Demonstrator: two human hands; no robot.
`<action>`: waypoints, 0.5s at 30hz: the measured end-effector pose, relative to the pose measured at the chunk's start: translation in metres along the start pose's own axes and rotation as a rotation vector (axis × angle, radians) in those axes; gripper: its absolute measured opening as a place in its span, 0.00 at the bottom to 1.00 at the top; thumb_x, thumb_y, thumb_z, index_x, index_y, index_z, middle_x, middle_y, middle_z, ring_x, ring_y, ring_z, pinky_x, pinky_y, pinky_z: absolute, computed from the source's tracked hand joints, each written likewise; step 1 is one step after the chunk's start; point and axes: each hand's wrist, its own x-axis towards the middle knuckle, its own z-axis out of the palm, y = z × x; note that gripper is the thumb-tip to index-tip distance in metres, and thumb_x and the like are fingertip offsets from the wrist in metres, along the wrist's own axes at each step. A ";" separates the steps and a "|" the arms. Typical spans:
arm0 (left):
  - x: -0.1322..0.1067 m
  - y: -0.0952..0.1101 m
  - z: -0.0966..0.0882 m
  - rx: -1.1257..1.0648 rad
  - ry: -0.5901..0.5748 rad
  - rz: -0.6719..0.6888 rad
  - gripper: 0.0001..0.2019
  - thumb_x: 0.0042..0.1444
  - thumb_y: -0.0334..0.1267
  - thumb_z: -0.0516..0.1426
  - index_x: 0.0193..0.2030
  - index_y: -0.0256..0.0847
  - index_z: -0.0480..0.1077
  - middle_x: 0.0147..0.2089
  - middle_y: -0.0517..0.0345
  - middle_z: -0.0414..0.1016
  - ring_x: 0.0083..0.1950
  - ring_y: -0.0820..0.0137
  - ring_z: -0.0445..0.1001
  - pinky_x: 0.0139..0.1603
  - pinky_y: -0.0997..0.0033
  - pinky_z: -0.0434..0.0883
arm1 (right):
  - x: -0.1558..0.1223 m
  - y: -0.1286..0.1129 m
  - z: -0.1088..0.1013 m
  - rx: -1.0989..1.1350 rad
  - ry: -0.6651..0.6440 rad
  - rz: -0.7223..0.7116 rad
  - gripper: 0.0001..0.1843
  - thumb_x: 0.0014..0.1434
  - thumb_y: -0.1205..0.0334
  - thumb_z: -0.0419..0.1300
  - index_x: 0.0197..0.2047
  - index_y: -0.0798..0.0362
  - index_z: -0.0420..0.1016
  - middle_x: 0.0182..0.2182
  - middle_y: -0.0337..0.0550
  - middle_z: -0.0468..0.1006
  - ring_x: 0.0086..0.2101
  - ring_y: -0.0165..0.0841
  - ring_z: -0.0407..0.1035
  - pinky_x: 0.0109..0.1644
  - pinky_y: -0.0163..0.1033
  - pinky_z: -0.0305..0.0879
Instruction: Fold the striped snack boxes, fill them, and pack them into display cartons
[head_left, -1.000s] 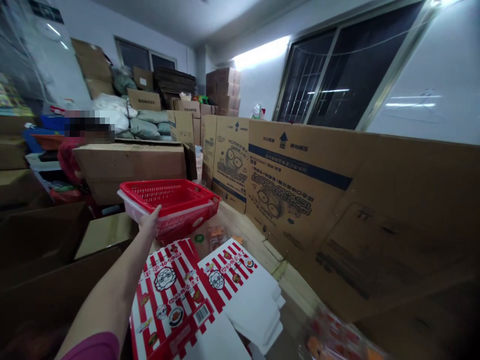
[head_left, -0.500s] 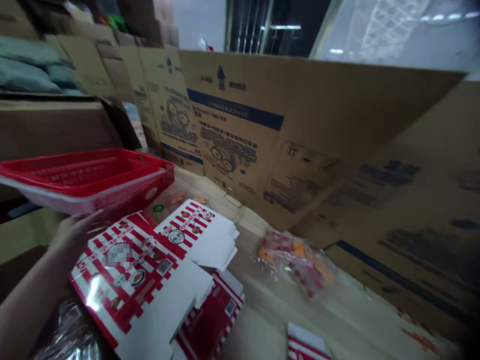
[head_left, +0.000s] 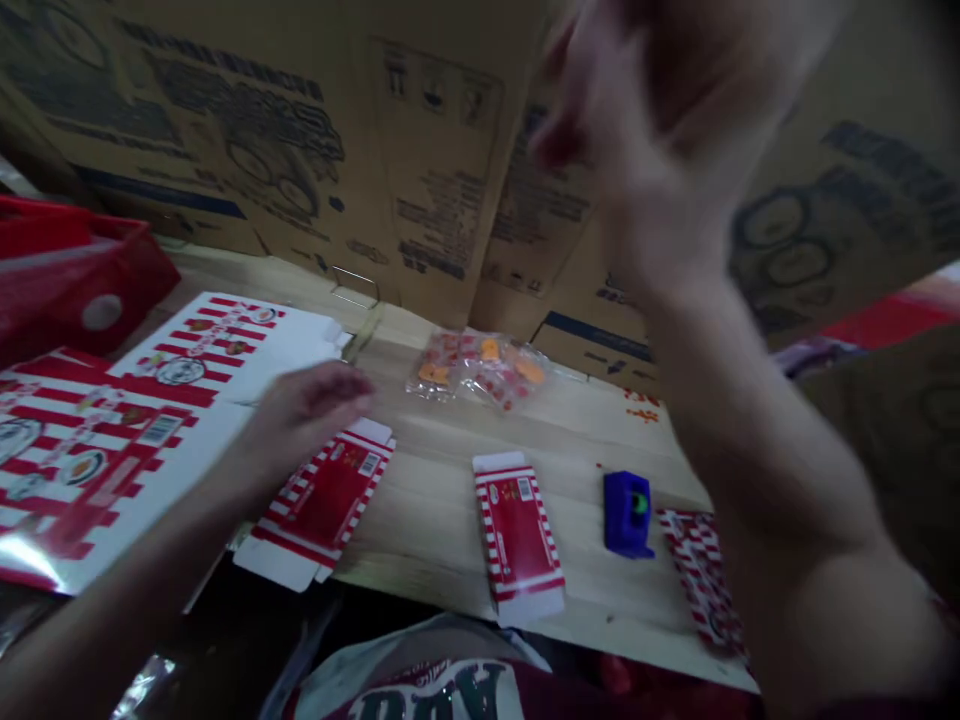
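Left hand (head_left: 311, 400) held open and empty above striped flat cartons (head_left: 150, 400); right hand (head_left: 660, 150) raised, blurred, grip cannot be told.

I am looking at a row of big brown cardboard cartons (head_left: 420, 150) that is standing like a wall along the far edge of a pale wooden tabletop (head_left: 435, 500), their sides carrying black cartoon prints, shipping marks and a dark blue stripe low down. The light is falling dim and flat across the boards, leaving the space under the near edge in shadow. At the left, a red plastic basket (head_left: 67, 280) is sitting close against the cartons.
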 end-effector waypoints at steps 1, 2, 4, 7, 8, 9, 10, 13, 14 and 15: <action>-0.005 -0.012 0.034 -0.098 -0.098 -0.057 0.15 0.50 0.48 0.60 0.38 0.38 0.73 0.36 0.57 0.78 0.38 0.67 0.75 0.43 0.66 0.71 | -0.023 0.013 -0.008 -0.091 -0.056 -0.033 0.13 0.63 0.57 0.55 0.37 0.57 0.74 0.32 0.30 0.69 0.32 0.20 0.69 0.39 0.28 0.61; -0.012 -0.026 0.068 -0.197 -0.165 -0.130 0.16 0.48 0.48 0.62 0.38 0.38 0.73 0.36 0.55 0.77 0.40 0.65 0.75 0.43 0.65 0.71 | -0.052 0.033 -0.014 -0.214 -0.146 -0.048 0.10 0.61 0.59 0.57 0.36 0.57 0.74 0.31 0.31 0.70 0.32 0.21 0.68 0.38 0.29 0.61; -0.029 -0.057 0.131 -0.365 -0.229 -0.357 0.21 0.41 0.47 0.66 0.40 0.37 0.71 0.37 0.54 0.77 0.40 0.64 0.75 0.39 0.67 0.72 | -0.123 0.085 -0.026 -0.217 -0.221 0.273 0.08 0.58 0.60 0.61 0.36 0.56 0.75 0.28 0.34 0.73 0.29 0.24 0.67 0.34 0.30 0.62; -0.056 -0.102 0.204 -0.403 -0.250 -0.552 0.25 0.35 0.48 0.68 0.39 0.36 0.71 0.35 0.52 0.74 0.35 0.65 0.74 0.31 0.69 0.70 | -0.243 0.162 -0.039 -0.182 -0.115 0.777 0.12 0.53 0.55 0.62 0.29 0.56 0.74 0.24 0.38 0.73 0.27 0.29 0.67 0.33 0.34 0.64; -0.063 -0.113 0.222 -0.398 -0.238 -0.573 0.25 0.36 0.48 0.68 0.39 0.35 0.70 0.34 0.52 0.74 0.33 0.65 0.73 0.30 0.70 0.69 | -0.279 0.181 -0.042 -0.190 -0.081 0.812 0.14 0.52 0.53 0.62 0.27 0.56 0.74 0.23 0.39 0.73 0.26 0.31 0.67 0.33 0.36 0.64; -0.068 -0.123 0.238 -0.394 -0.218 -0.578 0.26 0.38 0.49 0.67 0.41 0.35 0.70 0.33 0.53 0.73 0.32 0.67 0.73 0.29 0.70 0.69 | -0.312 0.194 -0.042 -0.191 -0.043 0.834 0.15 0.51 0.51 0.62 0.26 0.56 0.73 0.21 0.39 0.72 0.26 0.32 0.67 0.32 0.37 0.64; -0.072 -0.131 0.252 -0.397 -0.198 -0.581 0.26 0.39 0.49 0.66 0.43 0.35 0.69 0.33 0.53 0.73 0.31 0.68 0.73 0.29 0.71 0.69 | -0.341 0.203 -0.042 -0.183 -0.009 0.848 0.16 0.50 0.49 0.61 0.27 0.56 0.74 0.21 0.39 0.73 0.26 0.34 0.67 0.33 0.38 0.65; -0.074 -0.145 0.283 -0.429 -0.156 -0.537 0.25 0.45 0.48 0.64 0.47 0.36 0.68 0.33 0.54 0.75 0.30 0.69 0.73 0.29 0.72 0.69 | -0.400 0.213 -0.029 -0.131 0.084 0.835 0.17 0.50 0.48 0.60 0.31 0.54 0.77 0.27 0.42 0.76 0.32 0.38 0.69 0.41 0.42 0.66; -0.074 -0.148 0.291 -0.441 -0.148 -0.507 0.23 0.47 0.47 0.64 0.47 0.37 0.69 0.34 0.54 0.76 0.31 0.68 0.74 0.30 0.71 0.70 | -0.412 0.213 -0.023 -0.108 0.115 0.823 0.17 0.49 0.48 0.60 0.33 0.53 0.78 0.29 0.43 0.78 0.35 0.39 0.70 0.44 0.44 0.66; -0.074 -0.150 0.297 -0.450 -0.140 -0.472 0.22 0.47 0.47 0.63 0.47 0.38 0.70 0.34 0.55 0.77 0.32 0.68 0.75 0.32 0.71 0.70 | -0.421 0.212 -0.016 -0.082 0.150 0.810 0.17 0.49 0.49 0.60 0.35 0.52 0.78 0.33 0.43 0.79 0.38 0.40 0.70 0.47 0.45 0.65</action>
